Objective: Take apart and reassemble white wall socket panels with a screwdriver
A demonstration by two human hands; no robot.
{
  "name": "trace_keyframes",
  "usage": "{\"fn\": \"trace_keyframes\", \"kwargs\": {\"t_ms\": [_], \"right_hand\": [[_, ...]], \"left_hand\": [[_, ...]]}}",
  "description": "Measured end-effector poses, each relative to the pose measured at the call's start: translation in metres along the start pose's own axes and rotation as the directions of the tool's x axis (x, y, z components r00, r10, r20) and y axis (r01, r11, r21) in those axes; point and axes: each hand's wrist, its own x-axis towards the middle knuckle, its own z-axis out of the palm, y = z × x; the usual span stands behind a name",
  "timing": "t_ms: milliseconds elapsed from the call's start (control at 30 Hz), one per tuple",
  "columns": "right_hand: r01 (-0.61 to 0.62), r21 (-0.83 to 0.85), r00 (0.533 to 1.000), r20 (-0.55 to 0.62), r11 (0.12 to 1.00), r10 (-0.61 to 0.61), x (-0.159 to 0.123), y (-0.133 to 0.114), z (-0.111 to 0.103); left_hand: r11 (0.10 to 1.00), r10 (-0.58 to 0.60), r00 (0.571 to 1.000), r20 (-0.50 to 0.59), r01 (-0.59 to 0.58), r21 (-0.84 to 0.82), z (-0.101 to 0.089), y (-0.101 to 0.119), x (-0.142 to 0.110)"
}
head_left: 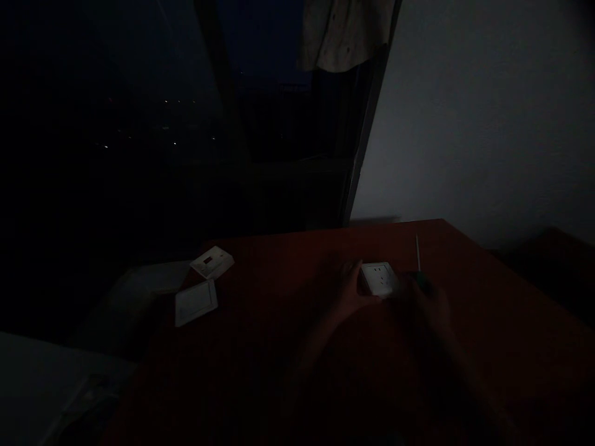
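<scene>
A white wall socket [380,279] with dark slots in its face lies on the reddish-brown table [279,279]. My left hand [352,296] grips its left side, the thumb along the near edge and the fingers at the far left corner. To the right of the socket, my right hand [432,303] is closed round the green handle of a screwdriver [418,257]. The screwdriver's thin shaft points away from me, apart from the socket. Dim light hides the detail of my fingers.
At the table's left edge lie a white plate with a rectangular hole [212,262] and a white square frame plate [196,303]. Behind the table are a dark window [279,124] with a hanging curtain [346,34] and a pale wall [483,124].
</scene>
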Motion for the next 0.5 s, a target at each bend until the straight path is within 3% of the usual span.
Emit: {"fn": "trace_keyframes", "kwargs": {"t_ms": [100, 267, 500], "right_hand": [[0.066, 0.010, 0.997, 0.038, 0.998, -0.066, -0.020, -0.013, 0.010], [0.115, 0.096, 0.955, 0.264, 0.989, -0.137, -0.064, -0.031, 0.049], [-0.003, 0.217, 0.857, 0.504, 0.976, -0.109, -0.104, -0.034, 0.092]], "left_hand": [[1.000, -0.018, 0.998, -0.063, 0.017, -0.016, -0.026, 0.002, -0.020], [0.987, -0.065, 0.994, -0.091, 0.077, 0.140, -0.082, -0.002, -0.061], [0.824, -0.156, 0.944, -0.292, 0.287, 0.488, -0.183, -0.037, -0.097]]}}
